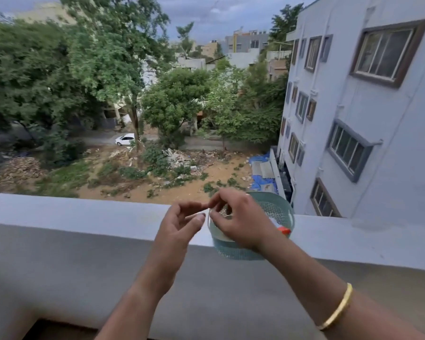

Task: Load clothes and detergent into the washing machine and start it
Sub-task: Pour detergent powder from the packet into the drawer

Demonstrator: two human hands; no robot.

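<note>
Just above the near rim of the teal basket (236, 252), the person's left hand (179, 224) and right hand (243, 222) meet fingertip to fingertip. Both sets of fingers are curled, and each appears to pinch one end of a thin pale strip (198, 214). It is too small and blurred to name, though a detergent sachet being torn open would fit the task.

Beyond the right fingers and a little below them, an orange-capped item (285, 231) lies inside the basket. The basket sits on the grey ledge (84, 212) directly under the fingers.

No washing machine and no clothes are in view, so nothing shows that loading has begun. By this picture the work looks to be at an early stage, with the detergent being readied. Putting in the clothes, adding the detergent and starting the machine all seem still to be done.
</note>
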